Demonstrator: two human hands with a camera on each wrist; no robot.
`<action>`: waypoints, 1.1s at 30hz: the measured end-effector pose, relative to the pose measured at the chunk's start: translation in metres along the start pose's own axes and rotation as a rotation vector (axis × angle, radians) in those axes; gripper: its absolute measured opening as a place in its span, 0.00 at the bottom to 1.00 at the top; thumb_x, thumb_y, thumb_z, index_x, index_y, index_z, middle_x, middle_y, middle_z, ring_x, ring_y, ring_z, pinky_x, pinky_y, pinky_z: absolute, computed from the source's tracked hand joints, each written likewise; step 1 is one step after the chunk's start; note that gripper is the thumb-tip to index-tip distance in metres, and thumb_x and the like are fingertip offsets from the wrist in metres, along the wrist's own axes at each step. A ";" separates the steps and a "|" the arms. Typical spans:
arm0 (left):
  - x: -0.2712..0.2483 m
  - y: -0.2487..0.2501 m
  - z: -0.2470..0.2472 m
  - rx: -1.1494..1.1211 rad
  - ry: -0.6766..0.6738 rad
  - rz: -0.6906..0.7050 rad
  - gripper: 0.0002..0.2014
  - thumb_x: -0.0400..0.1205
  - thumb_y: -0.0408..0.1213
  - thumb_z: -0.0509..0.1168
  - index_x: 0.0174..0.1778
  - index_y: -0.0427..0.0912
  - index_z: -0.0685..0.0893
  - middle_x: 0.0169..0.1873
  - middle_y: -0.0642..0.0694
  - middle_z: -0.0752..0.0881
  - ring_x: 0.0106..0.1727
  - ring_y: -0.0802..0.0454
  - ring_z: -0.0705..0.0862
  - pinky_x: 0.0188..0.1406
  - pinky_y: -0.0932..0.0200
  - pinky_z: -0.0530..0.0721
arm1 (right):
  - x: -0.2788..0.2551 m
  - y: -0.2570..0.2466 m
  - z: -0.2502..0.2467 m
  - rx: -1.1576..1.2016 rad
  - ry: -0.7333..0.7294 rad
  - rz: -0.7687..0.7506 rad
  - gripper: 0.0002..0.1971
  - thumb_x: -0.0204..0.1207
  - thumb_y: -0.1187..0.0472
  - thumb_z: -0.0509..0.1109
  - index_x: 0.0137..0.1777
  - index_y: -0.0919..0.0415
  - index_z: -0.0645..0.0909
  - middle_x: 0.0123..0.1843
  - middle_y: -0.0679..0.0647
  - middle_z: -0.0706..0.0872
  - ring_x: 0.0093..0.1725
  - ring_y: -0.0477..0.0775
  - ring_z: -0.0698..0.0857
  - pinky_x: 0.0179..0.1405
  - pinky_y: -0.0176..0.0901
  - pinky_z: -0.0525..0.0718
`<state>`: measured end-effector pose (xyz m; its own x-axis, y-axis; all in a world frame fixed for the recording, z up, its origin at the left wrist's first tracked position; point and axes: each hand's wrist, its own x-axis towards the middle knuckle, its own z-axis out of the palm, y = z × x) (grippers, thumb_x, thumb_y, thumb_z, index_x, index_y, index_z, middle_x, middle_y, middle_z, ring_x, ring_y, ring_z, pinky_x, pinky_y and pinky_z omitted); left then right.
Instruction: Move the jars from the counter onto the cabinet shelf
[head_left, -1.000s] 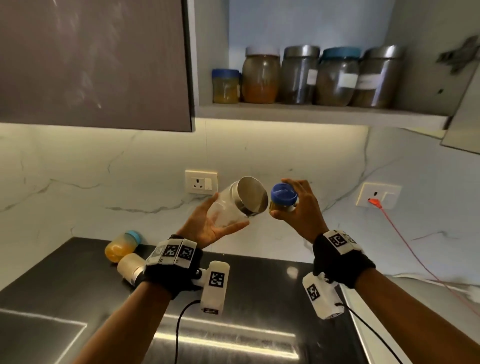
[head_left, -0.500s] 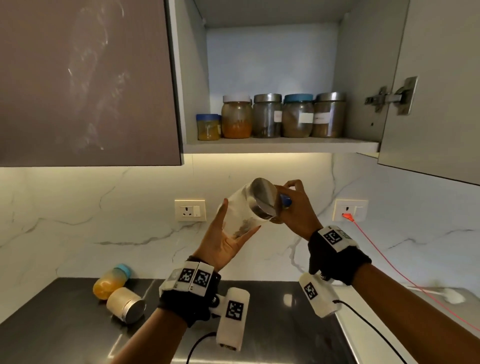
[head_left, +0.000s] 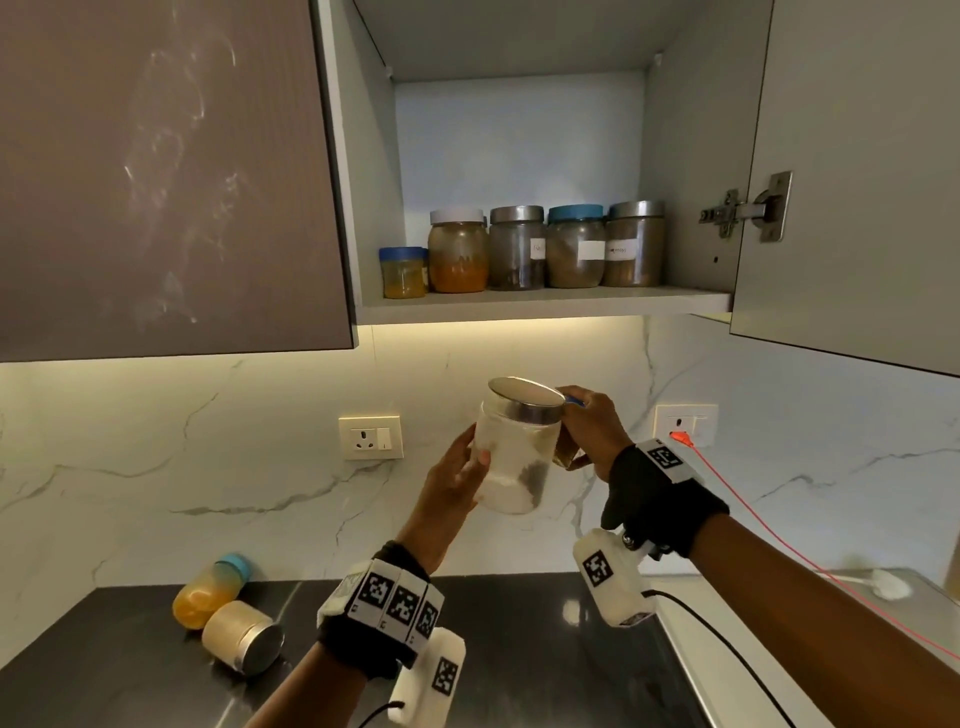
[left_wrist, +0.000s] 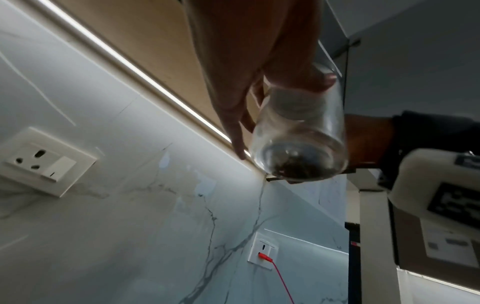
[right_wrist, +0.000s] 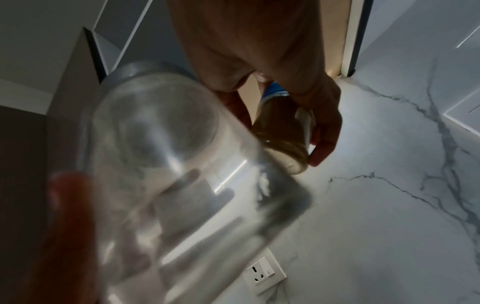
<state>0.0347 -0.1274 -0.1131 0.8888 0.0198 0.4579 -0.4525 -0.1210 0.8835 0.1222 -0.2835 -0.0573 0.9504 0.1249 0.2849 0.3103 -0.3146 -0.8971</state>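
Note:
My left hand (head_left: 460, 475) grips a clear jar with a steel lid (head_left: 517, 452), nearly upright, in front of the marble wall below the cabinet shelf (head_left: 545, 304). From below, the clear jar (left_wrist: 298, 144) shows a little dark content at its bottom. My right hand (head_left: 589, 431) holds a small blue-lidded jar (right_wrist: 283, 131) of amber stuff right beside and behind it; in the head view only a sliver of its blue lid shows. On the black counter (head_left: 519, 649) lie an orange jar with a blue lid (head_left: 210, 592) and a beige jar with a steel lid (head_left: 241, 636), both on their sides.
Several filled jars (head_left: 519, 249) stand in a row at the back of the shelf, with bare shelf in front. The cabinet door (head_left: 852, 182) hangs open at right. A red cable (head_left: 779, 540) runs from the right wall socket (head_left: 685, 426). A second socket (head_left: 370, 436) is at left.
Both hands have risen with their jars toward the shelf. The clear jar has turned from lying tilted to nearly upright. The view has tipped up, showing the whole cabinet.

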 end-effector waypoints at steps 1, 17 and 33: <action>-0.001 0.002 0.002 0.039 -0.013 0.013 0.34 0.63 0.67 0.65 0.65 0.61 0.68 0.58 0.60 0.79 0.64 0.54 0.79 0.48 0.66 0.86 | 0.000 -0.002 0.001 0.005 0.010 0.022 0.16 0.78 0.63 0.59 0.64 0.62 0.79 0.65 0.66 0.78 0.64 0.69 0.77 0.62 0.62 0.83; 0.019 0.080 -0.030 -0.086 0.224 0.137 0.31 0.67 0.33 0.73 0.66 0.43 0.70 0.65 0.40 0.78 0.64 0.42 0.79 0.60 0.44 0.82 | -0.023 -0.062 -0.037 0.050 0.123 -0.467 0.22 0.72 0.69 0.73 0.64 0.73 0.74 0.52 0.51 0.78 0.43 0.33 0.81 0.37 0.11 0.75; 0.010 0.114 -0.099 0.075 0.512 0.196 0.28 0.74 0.33 0.68 0.69 0.46 0.67 0.57 0.52 0.80 0.61 0.48 0.79 0.66 0.38 0.77 | 0.028 -0.156 0.027 0.032 -0.029 -0.600 0.23 0.70 0.69 0.74 0.65 0.71 0.73 0.60 0.61 0.81 0.52 0.50 0.83 0.45 0.25 0.84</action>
<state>-0.0157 -0.0427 0.0021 0.6313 0.4674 0.6189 -0.5827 -0.2408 0.7762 0.0996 -0.2051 0.0818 0.6084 0.2974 0.7358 0.7911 -0.1529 -0.5923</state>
